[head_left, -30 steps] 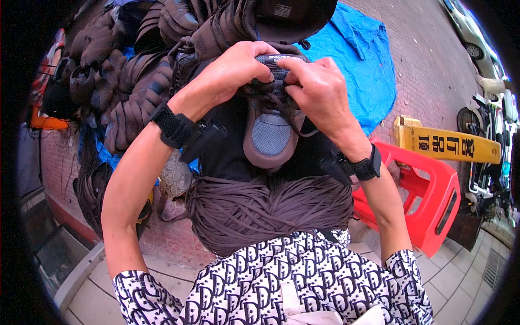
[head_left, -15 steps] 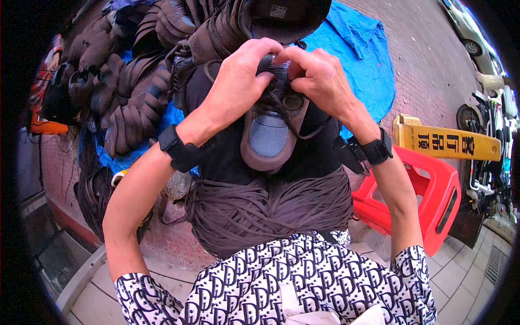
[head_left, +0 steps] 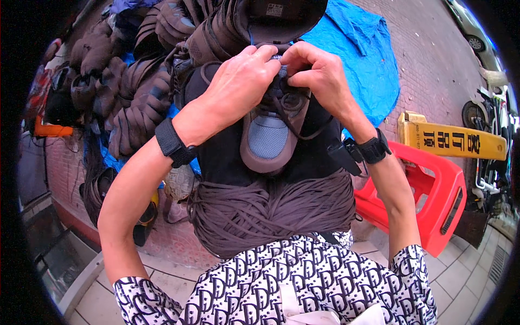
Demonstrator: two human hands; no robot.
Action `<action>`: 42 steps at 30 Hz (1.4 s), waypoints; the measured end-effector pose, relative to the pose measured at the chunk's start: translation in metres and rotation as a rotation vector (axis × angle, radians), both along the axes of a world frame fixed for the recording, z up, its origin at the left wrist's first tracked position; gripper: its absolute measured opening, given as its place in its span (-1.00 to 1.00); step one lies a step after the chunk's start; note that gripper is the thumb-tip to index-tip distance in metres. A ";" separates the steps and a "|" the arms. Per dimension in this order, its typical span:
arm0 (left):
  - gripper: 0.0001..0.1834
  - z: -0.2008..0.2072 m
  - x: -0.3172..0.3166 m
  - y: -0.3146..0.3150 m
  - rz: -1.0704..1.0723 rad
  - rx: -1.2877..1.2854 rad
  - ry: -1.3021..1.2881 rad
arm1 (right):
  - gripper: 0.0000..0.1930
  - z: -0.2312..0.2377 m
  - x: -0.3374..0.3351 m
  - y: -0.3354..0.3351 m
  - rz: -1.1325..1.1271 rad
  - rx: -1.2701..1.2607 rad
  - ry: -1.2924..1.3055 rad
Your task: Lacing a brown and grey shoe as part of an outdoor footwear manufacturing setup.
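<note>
Upper centre: brown shoe (head_left: 268, 142), left hand (head_left: 241, 81) and right hand (head_left: 324, 76) over it, fingers (head_left: 301, 51) curled, exact grip unclear. Lace bundle (head_left: 233, 211) below.

Red plastic stool (head_left: 441, 208) is sitting at right, near a long yellow board (head_left: 455, 142) with dark lettering. Crinkled blue plastic tarp (head_left: 368, 76) is lying on reddish brick paving (head_left: 422, 59); a pale car (head_left: 475, 23) is standing at upper right.
</note>
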State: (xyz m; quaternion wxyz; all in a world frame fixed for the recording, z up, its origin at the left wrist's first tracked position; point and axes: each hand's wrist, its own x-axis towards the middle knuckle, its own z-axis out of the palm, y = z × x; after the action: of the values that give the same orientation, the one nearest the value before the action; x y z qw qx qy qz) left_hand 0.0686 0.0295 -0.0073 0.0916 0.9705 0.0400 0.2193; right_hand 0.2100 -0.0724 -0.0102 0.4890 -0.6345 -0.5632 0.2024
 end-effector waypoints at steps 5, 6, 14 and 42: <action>-0.86 -0.004 0.004 0.000 0.003 0.055 -0.032 | -0.80 -0.001 0.006 0.005 -0.021 0.135 -0.397; -0.86 -0.004 0.005 0.000 -0.004 0.066 -0.018 | -0.81 -0.002 0.007 0.008 -0.031 0.113 -0.397; -0.86 -0.005 0.009 0.005 -0.069 0.120 -0.021 | -0.85 -0.007 0.013 0.011 -0.009 -0.048 -0.034; -0.74 0.042 -0.046 0.042 0.015 0.032 -0.045 | -0.88 0.027 0.021 0.015 0.182 0.364 -0.844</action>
State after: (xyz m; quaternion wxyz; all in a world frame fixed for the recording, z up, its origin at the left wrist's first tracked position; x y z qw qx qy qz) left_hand 0.0225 0.0715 0.0349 0.0753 0.9664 0.0418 0.2423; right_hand 0.2312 -0.0577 0.0171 0.3008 -0.5135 -0.7925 -0.1334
